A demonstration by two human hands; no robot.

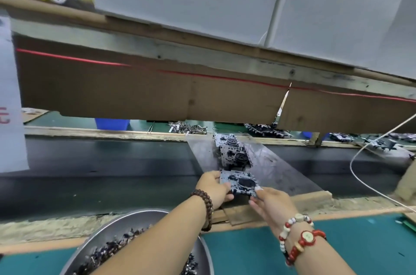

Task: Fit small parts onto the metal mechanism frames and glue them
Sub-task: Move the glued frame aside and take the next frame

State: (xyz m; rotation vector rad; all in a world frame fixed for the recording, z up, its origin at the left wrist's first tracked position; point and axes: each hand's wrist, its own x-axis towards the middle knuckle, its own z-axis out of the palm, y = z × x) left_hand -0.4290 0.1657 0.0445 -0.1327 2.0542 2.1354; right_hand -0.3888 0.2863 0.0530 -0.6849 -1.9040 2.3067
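Head camera showed both hands on one metal frame (242,183): left hand (213,187) gripped its left end, right hand (270,199) pinched the right, long axis crosswise, just nearside of the clear sheet's (281,169) queued frames (233,151).

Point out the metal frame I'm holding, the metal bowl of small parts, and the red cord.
metal frame (242,183): head view, on its round black wheel.
metal bowl (112,228): head view, on its bare inner wall.
red cord (74,58): head view, on its left stretch.
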